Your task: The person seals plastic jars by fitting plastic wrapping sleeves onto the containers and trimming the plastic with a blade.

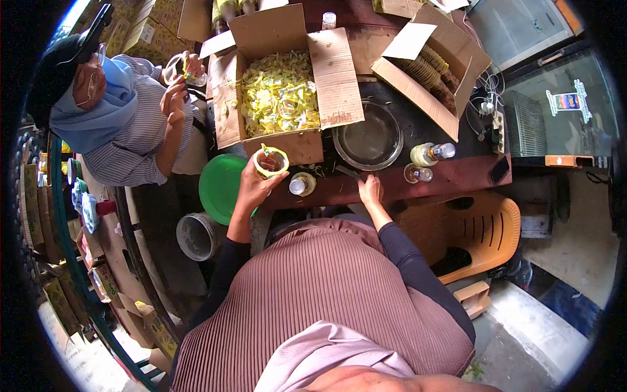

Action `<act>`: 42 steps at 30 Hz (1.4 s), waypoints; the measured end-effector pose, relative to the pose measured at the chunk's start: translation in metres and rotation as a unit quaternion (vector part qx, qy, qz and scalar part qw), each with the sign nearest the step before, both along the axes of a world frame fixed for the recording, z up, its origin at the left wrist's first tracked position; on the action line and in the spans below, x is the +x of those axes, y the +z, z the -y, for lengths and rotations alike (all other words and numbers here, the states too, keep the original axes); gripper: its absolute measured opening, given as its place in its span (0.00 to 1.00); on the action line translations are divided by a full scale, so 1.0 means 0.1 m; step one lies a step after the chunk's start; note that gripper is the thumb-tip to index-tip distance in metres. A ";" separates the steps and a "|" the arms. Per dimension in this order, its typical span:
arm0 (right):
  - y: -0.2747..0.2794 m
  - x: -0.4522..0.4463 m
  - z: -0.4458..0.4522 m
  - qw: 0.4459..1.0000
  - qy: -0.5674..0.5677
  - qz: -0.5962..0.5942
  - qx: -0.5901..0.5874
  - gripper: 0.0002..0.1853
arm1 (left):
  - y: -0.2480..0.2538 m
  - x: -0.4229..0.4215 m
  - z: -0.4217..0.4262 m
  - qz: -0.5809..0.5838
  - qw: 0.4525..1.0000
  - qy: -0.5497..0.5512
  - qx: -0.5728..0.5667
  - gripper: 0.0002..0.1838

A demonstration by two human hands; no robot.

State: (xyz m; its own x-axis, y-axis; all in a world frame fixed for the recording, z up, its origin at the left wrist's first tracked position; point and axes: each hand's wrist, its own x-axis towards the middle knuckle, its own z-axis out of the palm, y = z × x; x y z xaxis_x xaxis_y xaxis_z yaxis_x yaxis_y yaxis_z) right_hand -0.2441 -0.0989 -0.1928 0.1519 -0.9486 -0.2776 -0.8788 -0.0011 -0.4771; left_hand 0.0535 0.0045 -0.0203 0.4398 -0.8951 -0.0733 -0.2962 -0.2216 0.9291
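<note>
Yellow edges the cup-like piece [272, 163] just left of the frame's centre; whether its brownish middle is solid or see-through is hard to make out. The left hand [257, 185] hides part of its lower side. Right of centre, a slim dark tool [348, 172] blends into the dark tabletop, and its handle end disappears in the right hand [371, 190]. At the upper left, a co-worker [121, 111] holds up a ring-shaped thing [175, 68], its details too small to tell. The chair [503, 225] at the right is partly covered by the person's sleeve, and the green dish [219, 186] is partly behind the left forearm.

The left fingers are curved and parted only by the piece's width, gripping it from below and the sides. The right fingers are curled closed about the tool; the exact thumb position cannot be told. Between the hands stands a jar [302, 184]; above it in the frame, a carton [336, 75] holds yellow shreds [279, 91], beside a round basin [369, 137].
</note>
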 end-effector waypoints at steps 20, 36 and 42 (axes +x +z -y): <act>-0.26 -0.09 0.23 0.993 0.087 0.038 0.066 0.14 | 0.15 -0.34 0.02 -0.004 0.999 0.018 -0.035 0.28; 0.95 0.06 0.41 0.921 0.195 0.336 0.037 0.06 | 0.37 -0.66 0.02 -0.035 0.992 0.048 -0.113 0.31; 2.01 0.41 0.36 0.862 0.224 0.415 -0.187 0.12 | 0.50 -0.65 0.04 0.056 0.990 0.042 -0.120 0.32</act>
State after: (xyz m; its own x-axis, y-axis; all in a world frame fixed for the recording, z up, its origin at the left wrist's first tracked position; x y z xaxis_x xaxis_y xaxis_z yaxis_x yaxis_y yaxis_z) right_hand -0.2036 -0.1351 0.0080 0.5256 -0.7427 0.4149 -0.1067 -0.5414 -0.8340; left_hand -0.0119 0.0000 0.0293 0.5069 -0.8406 0.1907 -0.3906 -0.0268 0.9202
